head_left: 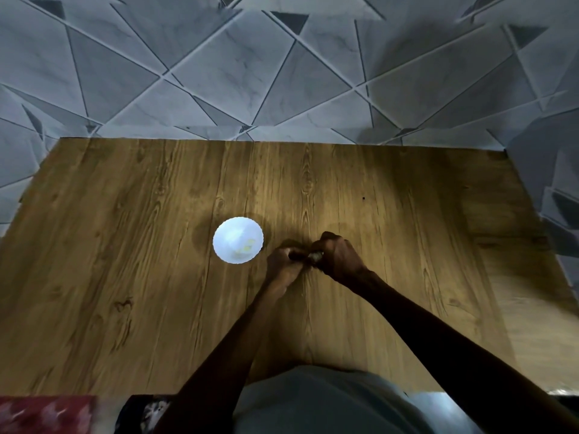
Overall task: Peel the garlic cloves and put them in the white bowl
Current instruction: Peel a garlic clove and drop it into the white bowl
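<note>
Grey cloth of the person's clothing (329, 399) fills the near edge, with a red patterned fabric (44, 415) at the near left corner. Two bare forearms reach out over the brown wood-grain desk (125, 277) and meet near its middle. The left hand (283, 266) and the right hand (340, 255) sit close together, the fingers of both curled in. Between their fingertips they pinch a small pale garlic clove (315, 255); it is too small and shadowed to tell how much skin is on it. Just to the left of the hands, close but not touching, stands the round white bowl with a scalloped rim (224, 230), with a few pale yellowish pieces (246, 245) lying in its bottom. Beyond the far edge of the desk rises a wall of grey marbled tiles cut by slanting lines (282, 73)
</note>
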`<state>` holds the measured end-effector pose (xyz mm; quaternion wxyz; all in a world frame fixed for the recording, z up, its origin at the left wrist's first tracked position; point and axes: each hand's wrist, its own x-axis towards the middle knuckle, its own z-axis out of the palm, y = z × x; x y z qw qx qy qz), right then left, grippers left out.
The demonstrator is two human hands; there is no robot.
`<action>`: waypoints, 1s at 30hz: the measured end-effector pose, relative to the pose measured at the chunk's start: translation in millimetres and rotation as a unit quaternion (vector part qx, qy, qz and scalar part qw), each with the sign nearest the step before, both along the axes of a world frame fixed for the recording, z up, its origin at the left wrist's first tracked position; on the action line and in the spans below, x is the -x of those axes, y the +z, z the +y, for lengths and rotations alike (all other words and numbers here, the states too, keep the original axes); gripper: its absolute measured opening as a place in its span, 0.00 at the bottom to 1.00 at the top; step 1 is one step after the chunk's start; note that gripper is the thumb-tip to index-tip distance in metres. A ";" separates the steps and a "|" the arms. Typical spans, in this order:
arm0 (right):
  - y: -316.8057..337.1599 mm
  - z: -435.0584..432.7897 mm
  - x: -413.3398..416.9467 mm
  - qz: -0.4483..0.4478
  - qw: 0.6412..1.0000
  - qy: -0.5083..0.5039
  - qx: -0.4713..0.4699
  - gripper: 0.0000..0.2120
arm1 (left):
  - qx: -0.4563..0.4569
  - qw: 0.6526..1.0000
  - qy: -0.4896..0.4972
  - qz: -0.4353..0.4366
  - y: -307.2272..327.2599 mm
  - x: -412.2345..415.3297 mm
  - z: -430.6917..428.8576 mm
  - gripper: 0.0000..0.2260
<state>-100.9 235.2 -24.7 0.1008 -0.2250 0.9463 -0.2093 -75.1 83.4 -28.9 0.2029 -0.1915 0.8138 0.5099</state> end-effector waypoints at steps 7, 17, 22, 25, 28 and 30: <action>-7.6 3.4 4.6 0.033 0.998 -0.025 -0.042 0.07 | 0.019 0.999 -0.008 0.035 5.5 5.6 4.7 0.10; -0.5 3.6 -11.2 0.021 0.989 -0.112 0.094 0.06 | -0.280 0.953 0.110 -0.040 6.0 -0.3 -10.3 0.06; 2.5 -1.4 -20.4 -0.147 0.920 -0.231 0.281 0.03 | -0.224 0.973 0.054 -0.015 -4.0 -6.2 -17.6 0.06; 1.2 0.7 -24.1 -0.182 0.894 -0.256 0.319 0.03 | -0.228 0.973 0.031 0.015 -4.8 -11.9 -20.3 0.08; 0.4 4.5 -26.1 -0.177 0.894 -0.260 0.319 0.05 | -0.214 0.976 0.007 0.034 -9.5 -13.6 -21.4 0.08; 2.5 3.4 -27.8 -0.169 0.899 -0.264 0.305 0.04 | -0.182 0.983 0.007 0.034 -11.3 -13.3 -19.2 0.07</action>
